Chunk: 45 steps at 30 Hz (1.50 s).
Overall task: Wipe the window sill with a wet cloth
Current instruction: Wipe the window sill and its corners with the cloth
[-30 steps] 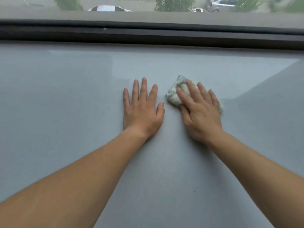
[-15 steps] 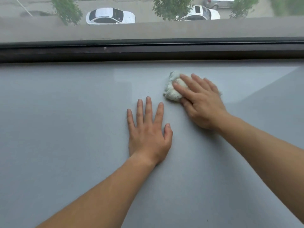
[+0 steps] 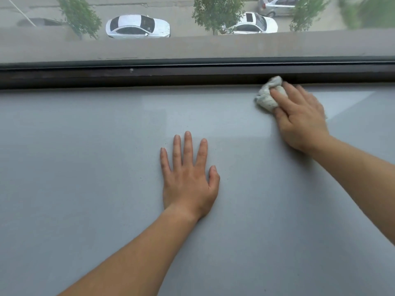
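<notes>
The window sill (image 3: 85, 167) is a wide, smooth grey-blue surface filling most of the view. A bunched white cloth (image 3: 268, 95) lies at its far edge, touching the dark window frame (image 3: 149, 75). My right hand (image 3: 299, 120) presses down on the cloth, fingers curled over it, and covers its right part. My left hand (image 3: 189, 178) rests flat on the sill, palm down, fingers apart, nearer to me and left of the cloth, holding nothing.
The dark frame runs the full width at the back of the sill, with glass above it. Through the glass I see a concrete ledge (image 3: 192, 48), parked cars and trees far below. A shadow line crosses the sill's right end.
My right hand has slid the cloth away from me and to the right, up to the window frame. My left hand stays flat in place. The view has tilted down toward the street.
</notes>
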### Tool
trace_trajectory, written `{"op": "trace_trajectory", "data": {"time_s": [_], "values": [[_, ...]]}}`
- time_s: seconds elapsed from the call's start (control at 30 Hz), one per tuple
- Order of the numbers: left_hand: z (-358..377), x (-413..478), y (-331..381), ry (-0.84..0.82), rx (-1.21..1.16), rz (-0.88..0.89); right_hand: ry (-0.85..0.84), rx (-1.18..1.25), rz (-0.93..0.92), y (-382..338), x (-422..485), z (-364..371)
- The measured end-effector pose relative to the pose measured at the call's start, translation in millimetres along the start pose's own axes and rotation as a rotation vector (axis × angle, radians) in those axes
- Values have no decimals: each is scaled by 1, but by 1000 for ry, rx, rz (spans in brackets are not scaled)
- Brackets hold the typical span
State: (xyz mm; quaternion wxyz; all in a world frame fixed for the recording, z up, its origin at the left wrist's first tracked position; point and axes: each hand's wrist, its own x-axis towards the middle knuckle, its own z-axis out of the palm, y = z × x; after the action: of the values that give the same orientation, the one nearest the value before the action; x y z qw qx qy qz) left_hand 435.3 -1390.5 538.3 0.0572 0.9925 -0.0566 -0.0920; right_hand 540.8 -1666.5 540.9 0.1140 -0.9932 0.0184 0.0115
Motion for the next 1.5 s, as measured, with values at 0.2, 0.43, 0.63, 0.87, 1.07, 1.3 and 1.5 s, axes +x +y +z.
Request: {"op": "trace_trajectory", "data": {"time_s": [0.2, 0.43, 0.63, 0.87, 1.07, 1.3, 1.5], "values": [[-1, 0, 3, 6, -2, -7, 62, 36, 304, -13, -25, 3], [-2, -3, 2, 55, -42, 44, -25, 15, 160, 32, -49, -11], [-2, -30, 40, 112, -2, 152, 6, 13, 66, -4, -114, 4], [21, -114, 94, 63, -126, 70, -36, 33, 120, 40, -113, -9], [38, -121, 90, 81, -81, 83, -50, -12, -128, -2, -190, 7], [38, -120, 91, 63, -61, 48, -50, 37, 24, 42, -164, -6], [38, -120, 91, 91, -89, 51, -91, -19, -243, 13, -249, 3]]}}
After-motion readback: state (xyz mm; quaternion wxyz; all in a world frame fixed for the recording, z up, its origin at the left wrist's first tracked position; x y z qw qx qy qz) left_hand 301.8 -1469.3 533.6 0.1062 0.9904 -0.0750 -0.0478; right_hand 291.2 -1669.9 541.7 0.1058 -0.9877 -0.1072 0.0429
